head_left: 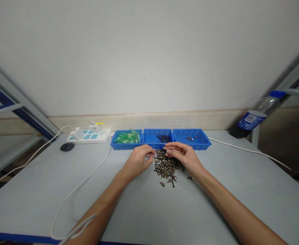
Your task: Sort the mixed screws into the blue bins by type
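A heap of small screws and brass-coloured metal fittings lies on the grey table. At its left edge is my left hand, with thumb and forefinger drawn together in a pinch; whatever lies between the tips is too small to make out. My right hand reaches over the heap's right side, its fingers closed toward the thumb. Something small and dark shows at those fingertips, but its kind is unclear. Just behind the hands, the middle blue bin holds dark screws. A few shiny metal pieces sit in the right blue bin.
The left blue bin contains green plastic pieces. Farther left are a white power strip and a black round object. A white cable crosses my left forearm. At the right, a dark-drink bottle leans against the frame.
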The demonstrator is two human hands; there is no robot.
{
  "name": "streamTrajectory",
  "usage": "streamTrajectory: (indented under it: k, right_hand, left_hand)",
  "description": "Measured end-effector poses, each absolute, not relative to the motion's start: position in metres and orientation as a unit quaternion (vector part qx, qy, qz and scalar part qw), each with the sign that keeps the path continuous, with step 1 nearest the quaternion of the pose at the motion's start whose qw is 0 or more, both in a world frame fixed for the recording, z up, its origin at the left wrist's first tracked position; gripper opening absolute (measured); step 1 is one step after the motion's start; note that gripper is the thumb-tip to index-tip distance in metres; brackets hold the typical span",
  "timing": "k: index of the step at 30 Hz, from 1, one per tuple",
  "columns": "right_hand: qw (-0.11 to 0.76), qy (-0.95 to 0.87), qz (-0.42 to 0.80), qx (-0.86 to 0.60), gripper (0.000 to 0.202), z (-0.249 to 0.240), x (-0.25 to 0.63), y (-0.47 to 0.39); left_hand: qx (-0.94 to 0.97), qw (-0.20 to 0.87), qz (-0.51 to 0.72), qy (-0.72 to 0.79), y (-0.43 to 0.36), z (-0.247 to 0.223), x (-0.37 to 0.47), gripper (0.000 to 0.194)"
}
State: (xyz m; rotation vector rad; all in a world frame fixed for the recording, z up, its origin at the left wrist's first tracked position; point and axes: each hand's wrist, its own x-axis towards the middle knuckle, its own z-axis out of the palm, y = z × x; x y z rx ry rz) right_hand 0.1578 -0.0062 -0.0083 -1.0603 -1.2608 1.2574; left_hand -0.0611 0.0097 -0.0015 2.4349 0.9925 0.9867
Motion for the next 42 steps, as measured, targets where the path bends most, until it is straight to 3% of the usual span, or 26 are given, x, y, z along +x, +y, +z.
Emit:
streamTrajectory:
  k: [8,13,29,33,36,39,42]
  right_hand:
    - [0.463,-0.609,0.469,-0.442,0.029,-0.016,0.154,-0.007]
    - [0.458,-0.621,0.478,-0.421,0.032,-0.015,0.153,-0.009]
    - [0.492,-0.506,0.591,-0.391,0.037,-0.013,0.148,-0.005]
    - [0.490,-0.511,0.584,-0.397,0.036,-0.012,0.149,-0.003]
    - [0.507,-0.510,0.559,-0.412,0.037,-0.009,0.153,0.002]
    - [0.544,-0.498,0.527,-0.423,0.038,-0.003,0.157,0.010]
    - [0.565,-0.487,0.513,-0.426,0.041,0.003,0.161,0.018]
  left_hand:
    - [0.753,0.297,0.430,0.400,0.004,0.003,-0.051,0.004]
    - [0.708,0.384,0.447,0.389,0.002,0.003,-0.049,0.022]
    - [0.680,0.424,0.455,0.389,0.003,0.001,-0.045,0.033]
    - [0.718,0.392,0.429,0.383,0.008,-0.002,-0.050,0.025]
    - [0.795,0.302,0.362,0.381,0.014,-0.007,-0.060,0.011]
    - [0.862,0.192,0.275,0.379,0.019,-0.013,-0.068,0.014]
    - [0.881,0.158,0.216,0.390,0.021,-0.018,-0.071,0.014]
